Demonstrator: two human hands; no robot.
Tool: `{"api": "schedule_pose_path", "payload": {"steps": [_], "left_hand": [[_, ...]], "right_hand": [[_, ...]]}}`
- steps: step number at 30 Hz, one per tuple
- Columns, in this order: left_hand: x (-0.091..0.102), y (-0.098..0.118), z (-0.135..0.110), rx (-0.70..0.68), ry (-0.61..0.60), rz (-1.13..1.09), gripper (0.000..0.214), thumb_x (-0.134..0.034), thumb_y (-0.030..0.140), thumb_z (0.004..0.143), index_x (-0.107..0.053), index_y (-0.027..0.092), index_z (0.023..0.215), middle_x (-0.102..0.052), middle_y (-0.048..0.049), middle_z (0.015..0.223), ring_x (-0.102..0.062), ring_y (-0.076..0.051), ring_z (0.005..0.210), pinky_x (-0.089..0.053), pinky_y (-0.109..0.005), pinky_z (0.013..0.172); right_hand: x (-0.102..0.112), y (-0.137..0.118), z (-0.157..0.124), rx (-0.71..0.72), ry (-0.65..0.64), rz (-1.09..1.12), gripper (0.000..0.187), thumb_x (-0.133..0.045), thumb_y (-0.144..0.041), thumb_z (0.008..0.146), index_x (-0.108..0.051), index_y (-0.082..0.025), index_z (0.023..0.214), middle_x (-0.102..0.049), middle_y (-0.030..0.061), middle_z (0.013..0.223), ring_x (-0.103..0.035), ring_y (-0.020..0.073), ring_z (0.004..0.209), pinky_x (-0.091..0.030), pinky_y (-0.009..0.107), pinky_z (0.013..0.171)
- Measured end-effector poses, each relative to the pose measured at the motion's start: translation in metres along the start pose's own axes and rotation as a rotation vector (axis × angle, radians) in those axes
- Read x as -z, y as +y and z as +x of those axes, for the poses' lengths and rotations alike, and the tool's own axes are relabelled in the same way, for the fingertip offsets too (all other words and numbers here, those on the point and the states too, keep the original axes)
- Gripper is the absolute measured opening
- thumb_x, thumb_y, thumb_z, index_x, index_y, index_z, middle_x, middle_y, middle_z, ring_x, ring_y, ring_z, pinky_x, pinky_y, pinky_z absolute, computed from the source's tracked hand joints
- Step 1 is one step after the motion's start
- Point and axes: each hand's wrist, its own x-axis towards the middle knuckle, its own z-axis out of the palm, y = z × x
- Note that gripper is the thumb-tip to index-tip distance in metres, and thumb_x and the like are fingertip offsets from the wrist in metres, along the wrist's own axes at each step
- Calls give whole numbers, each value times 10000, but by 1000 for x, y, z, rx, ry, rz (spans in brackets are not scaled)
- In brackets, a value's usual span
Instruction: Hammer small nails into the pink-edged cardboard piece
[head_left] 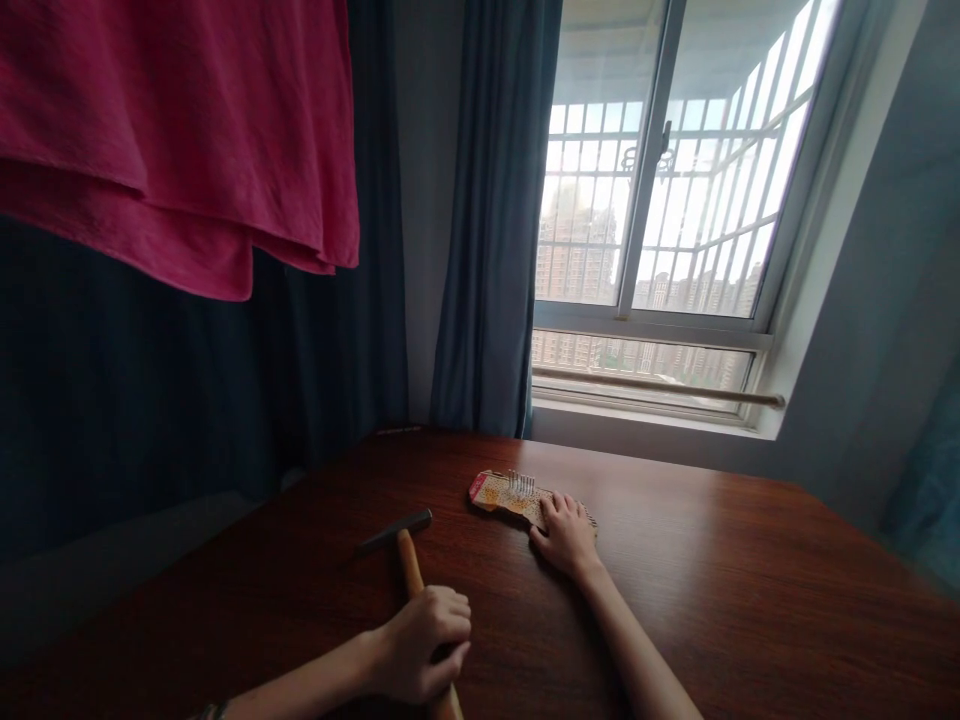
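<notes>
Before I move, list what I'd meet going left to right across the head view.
Pink cloth, hammer in the left hand, board under the right hand, window latch.

The head camera looks forward and down from above and behind the fingers (559, 505) of the left hand (421, 640) and right hand (568, 538). Near both forearms (637, 640), it faces past the fingers across the table (750, 570) to the window (637, 200).

Speckled board (508, 497); tan hammer handle (410, 565)
</notes>
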Motion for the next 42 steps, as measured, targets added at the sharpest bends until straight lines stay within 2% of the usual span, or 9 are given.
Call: {"api": "schedule_pose_path", "payload": {"steps": [5, 9, 12, 15, 20, 23, 28, 36, 42], "left_hand": [[1, -21, 0, 76, 50, -89, 268, -454, 249, 771, -347, 181, 535, -481, -9, 588, -455, -137, 628, -358, -291, 662], [7, -34, 11, 268, 143, -237, 318, -433, 348, 825, -475, 166, 568, -519, -1, 607, -466, -123, 640, -374, -271, 676], [17, -52, 35, 413, 271, -381, 323, -440, 396, 829, -571, 150, 666, -565, -5, 662, -493, -118, 654, -384, -250, 644], [22, -82, 70, 481, 430, -626, 273, -590, 369, 720, -603, 133, 858, -605, -25, 768, -544, -140, 725, -422, -241, 641], [6, -135, 119, 656, 548, -933, 387, -665, 219, 594, -581, 105, 954, -617, -63, 841, -571, -138, 711, -439, -218, 574], [-10, -149, 133, 723, 461, -924, 438, -666, 165, 556, -583, 97, 981, -623, -46, 781, -550, -113, 613, -409, -202, 519], [-21, -151, 137, 702, 363, -803, 333, -614, 173, 601, -634, 82, 921, -627, -26, 703, -515, -96, 544, -349, -185, 465], [-21, -151, 138, 740, 407, -770, 396, -569, 309, 701, -616, 77, 1019, -586, -4, 565, -521, -114, 492, -394, -214, 483], [-23, -145, 137, 652, 405, -336, 307, -546, 345, 718, -701, 139, 885, -685, -60, 755, -612, -170, 702, -436, -247, 663]], "right_hand": [[3, 2, -1, 55, -10, 21, 497, -463, -526, 787, -510, -198, 1157, -472, 129, 1287, -351, 315, 1201, -230, 426, 982], [3, 5, 2, 63, -7, 51, 435, -334, -519, 869, -560, -226, 1097, -518, 98, 1245, -402, 268, 1174, -274, 404, 964], [1, 6, 4, 49, 13, 40, 377, -302, -429, 909, -610, -251, 1033, -572, 71, 1179, -452, 220, 1138, -307, 362, 952], [-1, 7, 5, 48, 42, 13, 321, -378, -406, 888, -632, -250, 1009, -584, 67, 1166, -463, 211, 1132, -318, 338, 954], [-2, 6, 3, 58, 104, 37, 283, -489, -402, 829, -641, -227, 990, -591, 69, 1141, -438, 222, 1134, -332, 321, 952], [-1, 6, 2, 59, 120, 87, 249, -504, -369, 821, -640, -224, 970, -598, 57, 1117, -463, 202, 1079, -352, 295, 929], [-1, 8, 1, 5, 113, 187, 215, -527, -343, 794, -648, -241, 939, -618, 29, 1091, -490, 187, 1030, -373, 272, 893], [-14, 11, 28, -354, 131, 275, 244, -465, -269, 789, -707, -237, 774, -700, 42, 773, -609, 157, 735, -414, 224, 700], [-30, -5, 44, -368, 217, 236, 256, -449, -274, 795, -675, -182, 873, -661, 112, 882, -591, 195, 776, -401, 262, 678]]}}
